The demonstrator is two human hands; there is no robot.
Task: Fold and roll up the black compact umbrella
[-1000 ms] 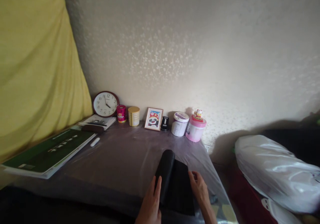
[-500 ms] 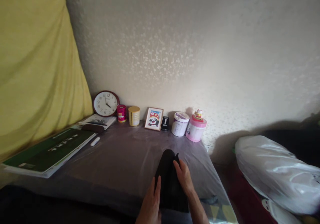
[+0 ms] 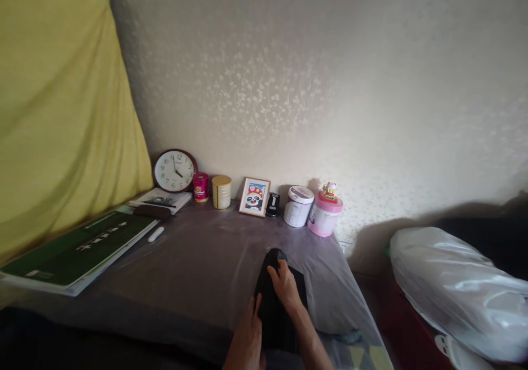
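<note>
A long, folded piece of black cloth (image 3: 272, 323) lies on the near right part of the table. What kind of item it is, I cannot make out. My left hand (image 3: 248, 329) grips its left edge, with a finger slipped against the side and the rest partly hidden. Over the far part of the cloth, my right hand (image 3: 284, 283) has its fingers bent and closed on the fabric near the rounded far end. A flat layer of the cloth spreads out to the right under my right wrist.
Along the wall stand a clock (image 3: 175, 171), a pink can (image 3: 201, 187), a yellow can (image 3: 221, 192), a panda picture frame (image 3: 254, 197) and two tubs (image 3: 298, 208). A green book (image 3: 70, 249) lies left. A white plastic bag (image 3: 457, 287) bulges beyond the table's right edge.
My right hand has moved left across the black cloth, carrying its lifted right edge over toward the middle. My left hand has stayed almost in place at the left edge.
</note>
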